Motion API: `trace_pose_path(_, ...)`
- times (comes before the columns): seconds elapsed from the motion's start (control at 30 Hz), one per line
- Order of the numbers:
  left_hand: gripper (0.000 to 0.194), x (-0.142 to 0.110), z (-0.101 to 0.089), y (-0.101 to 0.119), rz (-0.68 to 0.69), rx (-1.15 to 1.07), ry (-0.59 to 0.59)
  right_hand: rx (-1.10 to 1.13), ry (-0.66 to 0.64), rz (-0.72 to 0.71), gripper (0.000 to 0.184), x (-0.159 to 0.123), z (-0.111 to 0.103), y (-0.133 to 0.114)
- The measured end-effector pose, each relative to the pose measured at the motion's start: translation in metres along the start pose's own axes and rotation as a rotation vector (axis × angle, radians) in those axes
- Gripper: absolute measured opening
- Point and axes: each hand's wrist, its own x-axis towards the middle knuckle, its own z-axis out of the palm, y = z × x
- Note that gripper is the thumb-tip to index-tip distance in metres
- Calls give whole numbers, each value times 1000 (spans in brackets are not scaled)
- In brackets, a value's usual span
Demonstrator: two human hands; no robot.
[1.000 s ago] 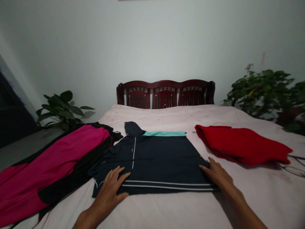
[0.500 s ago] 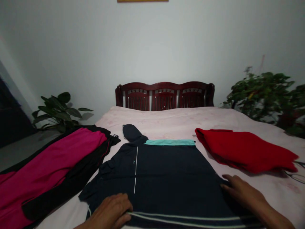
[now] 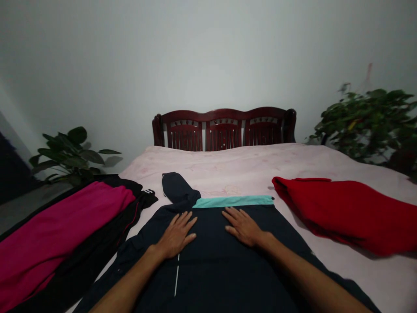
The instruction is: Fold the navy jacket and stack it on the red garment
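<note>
A dark navy jacket lies spread out in front of me, with a turquoise band along its far edge. Its hood-like flap sticks out at the far left, and a white line runs down the left half. My left hand rests flat on the upper left of the jacket, fingers spread, near the top of that white line. On the upper right, just below the turquoise band, my right hand lies palm down with its fingers apart. The jacket's near edge is out of view.
The jacket lies on a bed with a pale pink sheet. Pink and black clothing is on the left, a folded red garment on the right. Behind stands a dark wooden headboard, with leafy plants to both sides.
Both hands have moved from the jacket's near part up to its far part and closer together. The view has shifted slightly, and the striped near edge has left the picture.
</note>
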Motion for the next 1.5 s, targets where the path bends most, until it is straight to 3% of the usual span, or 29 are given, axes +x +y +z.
trace_pose_path(0.13, 52, -13, 4, -30, 3, -15, 78, -131, 85, 225, 61, -19, -3, 83)
trace_pose_path(0.2, 41, -14, 0, -35, -43, -8, 196, -180, 82, 261, 55, -26, -13, 105)
trace_pose_path(0.27, 35, -10, -9, -37, -186, 32, 346, -209, 59, 292, 46, -24, -27, 110)
trace_pose_path(0.33, 38, -1, -23, -38, -421, 82, 436, -228, 83, 311, 41, -13, -39, 104)
trace_pose_path(0.37, 45, 4, -32, -39, -544, 83, 415, -234, 113, 298, 41, -4, -44, 99)
trace_pose_path(0.43, 60, 15, -50, -43, -728, 24, 270, -235, 145, 260, 51, 16, -50, 87)
trace_pose_path(0.5, 63, 26, -63, -51, -794, -65, 113, -225, 116, 239, 70, 36, -51, 77)
trace_pose_path(0.6, 44, 39, -70, -62, -815, -144, 17, -202, 48, 233, 72, 58, -51, 66)
trace_pose_path(0.7, 24, 47, -65, -67, -819, -257, -62, -194, 32, 180, 46, 62, -53, 60)
trace_pose_path(0.8, 15, 45, -61, -65, -793, -338, -43, -207, 61, 112, 30, 48, -58, 54)
trace_pose_path(0.93, 20, 18, -60, -54, -708, -320, 138, -222, 168, -5, 27, 9, -54, 47)
trace_pose_path(1.03, 18, -17, -50, -43, -543, -238, 243, -173, 206, -107, 26, -25, -40, 48)
trace_pose_path(1.1, 18, -38, -43, -39, -411, -194, 228, -88, 157, -121, 30, -43, -34, 50)
trace_pose_path(1.2, 31, -53, -48, -37, -345, -150, 49, 15, 71, -21, 46, -55, -38, 48)
trace_pose_path(1.33, 39, -37, -83, -36, -428, -63, -225, 73, 104, 35, 53, -47, -52, 24)
trace_pose_path(1.4, 47, -20, -97, -36, -478, -80, -236, 110, 96, -21, 54, -40, -48, 7)
trace_pose_path(1.5, 53, 7, -103, -37, -576, -317, -169, 97, 16, -78, 51, -31, -32, -12)
